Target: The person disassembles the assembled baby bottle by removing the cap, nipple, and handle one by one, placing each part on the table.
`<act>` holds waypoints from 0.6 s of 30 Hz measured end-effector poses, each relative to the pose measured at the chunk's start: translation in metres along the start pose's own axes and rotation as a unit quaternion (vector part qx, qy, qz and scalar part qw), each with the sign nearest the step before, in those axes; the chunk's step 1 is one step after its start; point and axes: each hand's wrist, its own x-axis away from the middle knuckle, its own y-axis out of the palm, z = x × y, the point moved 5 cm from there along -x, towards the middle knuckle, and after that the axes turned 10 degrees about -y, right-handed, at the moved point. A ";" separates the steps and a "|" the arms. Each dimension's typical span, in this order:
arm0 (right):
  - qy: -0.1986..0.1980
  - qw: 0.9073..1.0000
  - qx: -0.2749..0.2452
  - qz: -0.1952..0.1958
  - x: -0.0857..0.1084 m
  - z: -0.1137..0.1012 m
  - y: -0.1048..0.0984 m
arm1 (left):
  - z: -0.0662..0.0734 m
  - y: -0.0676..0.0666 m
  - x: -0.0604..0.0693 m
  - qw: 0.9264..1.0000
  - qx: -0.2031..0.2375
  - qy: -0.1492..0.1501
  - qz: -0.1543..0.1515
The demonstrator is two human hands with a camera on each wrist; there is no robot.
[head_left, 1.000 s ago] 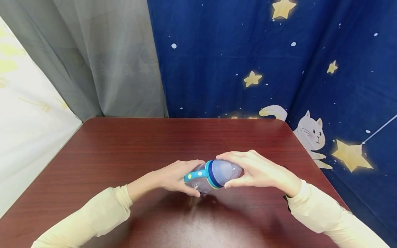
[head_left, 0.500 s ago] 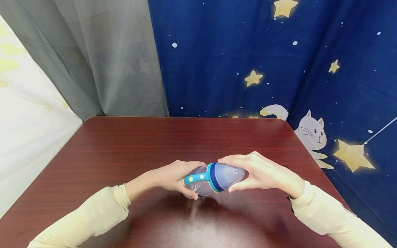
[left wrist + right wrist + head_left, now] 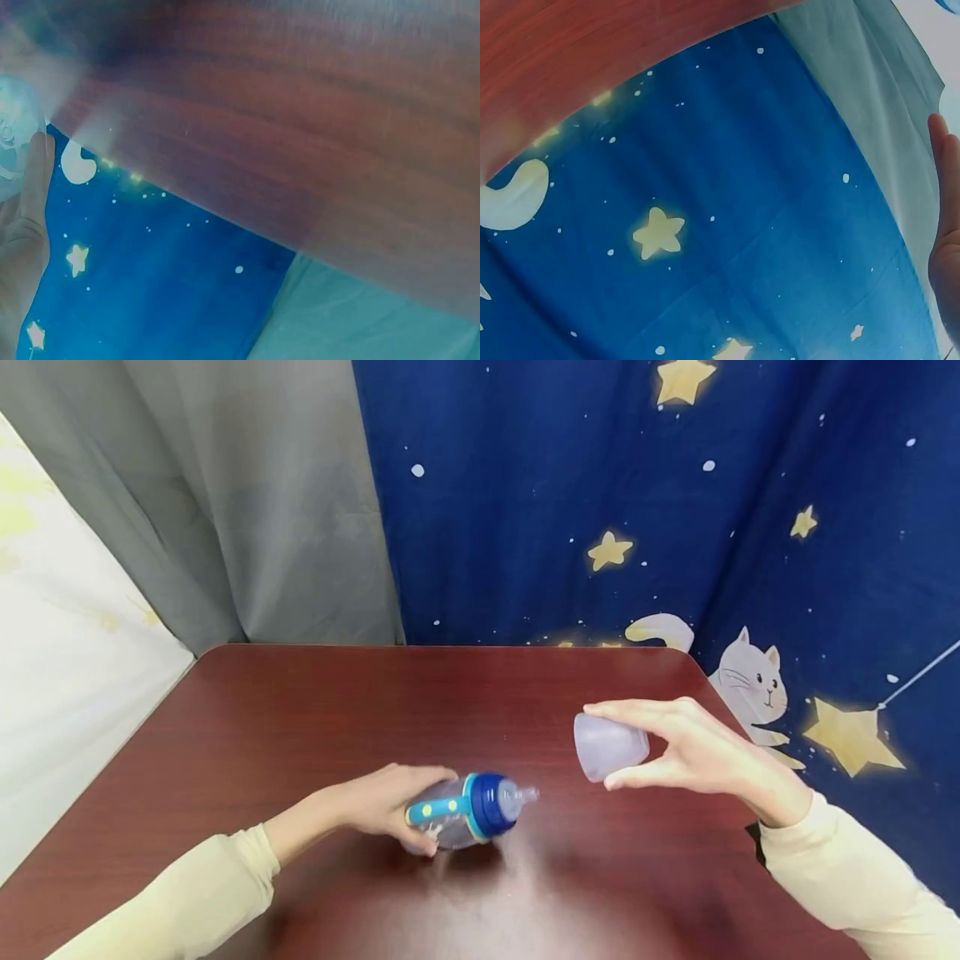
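Observation:
A clear bottle with a blue collar, a light-blue dotted handle and a clear nipple lies tilted sideways, its nipple pointing right. The left hand grips its base end, thumb in front and fingers behind. To the right, the right hand holds a translucent cap between thumb and fingers, its wide rim facing left, apart from the bottle. The left wrist view catches the left hand beside the clear bottle at the left edge. In the right wrist view the right hand shows at the right edge.
A dark red wooden table lies under both hands. Behind it hang a grey curtain and a blue curtain with stars and a cat; a white curtain hangs at the left. Something dark shows by the right sleeve.
The cap has come off the bottle and moved right and slightly up with the right hand, baring the nipple. The left hand and bottle have shifted left and slightly down.

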 end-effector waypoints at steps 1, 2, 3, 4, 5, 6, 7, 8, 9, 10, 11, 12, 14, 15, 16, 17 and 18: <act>0.006 1.000 0.005 -0.003 0.000 0.002 -0.002 | -0.001 -0.002 0.000 1.000 0.007 -0.003 0.007; 0.011 1.000 0.009 -0.008 0.000 0.005 -0.002 | -0.001 -0.006 -0.001 1.000 0.013 -0.006 0.018; 0.016 1.000 0.010 -0.012 -0.001 0.007 -0.002 | -0.001 -0.010 -0.002 0.999 0.015 -0.010 0.028; 0.020 1.000 0.010 -0.015 -0.001 0.009 -0.002 | -0.001 -0.013 -0.003 0.999 0.018 -0.013 0.036; 0.021 1.000 0.011 -0.016 -0.001 0.010 -0.002 | -0.001 -0.014 -0.003 0.999 0.015 -0.016 0.039; 0.022 1.000 0.013 -0.015 0.000 0.010 -0.002 | -0.001 -0.015 -0.004 0.999 0.014 -0.020 0.038; 0.022 1.000 0.016 -0.013 0.000 0.011 -0.002 | 0.000 -0.016 -0.004 0.999 0.015 -0.022 0.036; 0.023 1.000 0.017 -0.011 0.000 0.011 -0.003 | -0.001 -0.016 -0.005 0.999 0.016 -0.024 0.034; 0.024 0.999 0.020 -0.010 0.000 0.012 -0.003 | -0.001 -0.016 -0.005 0.999 0.018 -0.025 0.034; 0.024 0.999 0.023 -0.008 0.000 0.012 -0.004 | -0.001 -0.016 -0.005 0.999 0.022 -0.026 0.035; 0.025 0.999 0.026 -0.007 0.000 0.013 -0.005 | -0.001 -0.016 -0.005 0.999 0.025 -0.028 0.035; 0.025 0.999 0.030 -0.006 0.000 0.013 -0.005 | -0.001 -0.016 -0.005 0.998 0.030 -0.028 0.037; 0.028 0.999 0.036 -0.004 0.000 0.013 -0.008 | -0.002 -0.016 -0.005 0.998 0.036 -0.028 0.041; 0.030 0.999 0.041 -0.003 0.000 0.014 -0.009 | -0.002 -0.016 -0.004 0.998 0.039 -0.029 0.044; 0.032 0.998 0.045 -0.003 0.000 0.014 -0.011 | -0.002 -0.016 -0.004 0.998 0.040 -0.029 0.046; 0.035 0.998 0.050 -0.002 0.001 0.015 -0.013 | -0.002 -0.016 -0.004 0.997 0.042 -0.028 0.049; 0.037 0.998 0.055 -0.001 0.001 0.015 -0.015 | -0.002 -0.016 -0.004 0.997 0.043 -0.027 0.053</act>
